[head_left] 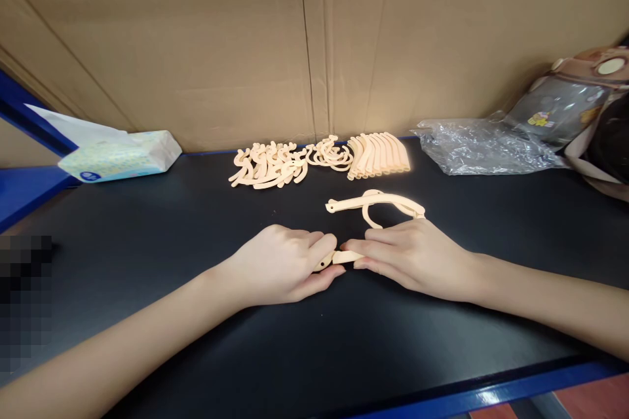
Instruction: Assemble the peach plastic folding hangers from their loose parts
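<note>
Left grip [289, 265] and right grip [415, 255] pinch close together.

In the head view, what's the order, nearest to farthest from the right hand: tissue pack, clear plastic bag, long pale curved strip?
From the right hand:
1. long pale curved strip, just beyond it
2. clear plastic bag, back right
3. tissue pack, back left

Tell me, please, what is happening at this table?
A person's left hand holds a pale piece with a hole, and the right hand holds another; their ends appear to meet. Just beyond the right hand, more curved pieces lie on the black table. Further back are a loose pile and a neat row.
</note>
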### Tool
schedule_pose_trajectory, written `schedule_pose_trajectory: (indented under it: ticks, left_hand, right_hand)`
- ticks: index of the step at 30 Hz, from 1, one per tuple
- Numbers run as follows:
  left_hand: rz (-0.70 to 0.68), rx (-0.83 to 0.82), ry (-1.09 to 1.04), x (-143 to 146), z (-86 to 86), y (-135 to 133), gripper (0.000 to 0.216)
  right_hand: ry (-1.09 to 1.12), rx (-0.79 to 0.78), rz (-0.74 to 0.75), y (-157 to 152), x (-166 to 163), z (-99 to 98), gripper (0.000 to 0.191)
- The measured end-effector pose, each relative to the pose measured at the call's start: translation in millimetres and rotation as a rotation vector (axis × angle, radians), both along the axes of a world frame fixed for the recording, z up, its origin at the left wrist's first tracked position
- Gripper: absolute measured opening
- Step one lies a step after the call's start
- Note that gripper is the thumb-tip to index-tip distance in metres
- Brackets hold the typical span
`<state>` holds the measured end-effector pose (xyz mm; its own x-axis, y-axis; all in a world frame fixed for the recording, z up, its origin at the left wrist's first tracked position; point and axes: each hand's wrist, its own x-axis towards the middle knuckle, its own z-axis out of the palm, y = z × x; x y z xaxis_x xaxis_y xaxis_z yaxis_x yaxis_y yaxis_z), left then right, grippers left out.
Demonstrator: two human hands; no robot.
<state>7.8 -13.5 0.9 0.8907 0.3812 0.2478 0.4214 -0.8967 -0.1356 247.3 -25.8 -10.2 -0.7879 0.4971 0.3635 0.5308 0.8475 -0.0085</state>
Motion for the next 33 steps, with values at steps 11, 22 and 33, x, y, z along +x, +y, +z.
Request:
schedule_pose_trajectory:
  ticks: [11, 22, 33]
  left_hand:
    - [0.2, -0.423, -0.206, 8, 2.6, -14, 0.021]
    - [0.397, -0.64, -0.264, 5, 8.2, -12, 0.017]
    - [0.115, -0.167, -0.081, -6, 3.9, -1, 0.013]
  right_hand:
    - [-0.034, 0.225, 0.028, 2, 2, 1.2, 0.032]
    - [0.199, 0.373, 0.086, 6, 13, 12.9, 0.014]
    - [0.188, 0.087, -0.118, 22, 17, 8.5, 0.017]
